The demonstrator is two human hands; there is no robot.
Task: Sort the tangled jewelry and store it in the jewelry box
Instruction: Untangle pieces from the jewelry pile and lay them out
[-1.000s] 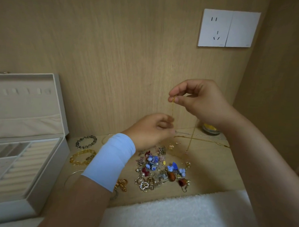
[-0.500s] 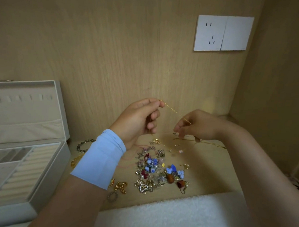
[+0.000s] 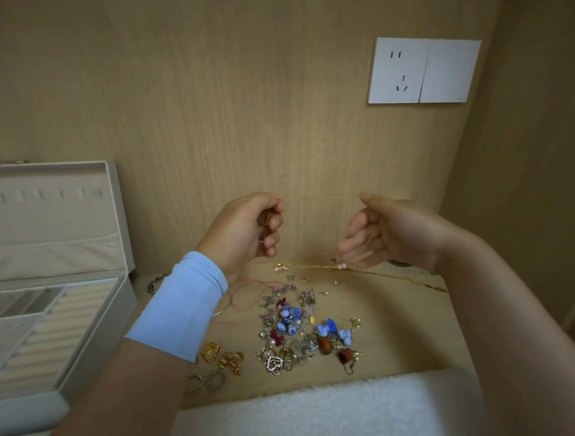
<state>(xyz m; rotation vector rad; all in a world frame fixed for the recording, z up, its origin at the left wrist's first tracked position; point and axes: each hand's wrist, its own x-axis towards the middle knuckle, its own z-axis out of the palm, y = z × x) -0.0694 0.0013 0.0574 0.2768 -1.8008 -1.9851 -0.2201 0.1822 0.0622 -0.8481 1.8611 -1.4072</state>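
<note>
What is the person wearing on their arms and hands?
A smooth light blue wristband wraps the left wrist, right behind the left hand. The right hand and right forearm are bare: no sleeve, ring or watch shows.

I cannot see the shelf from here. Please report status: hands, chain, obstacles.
Left hand, right hand both pinch thin gold chain, stretched level between them. Jewelry box open at left. No obstacle seen.
</note>
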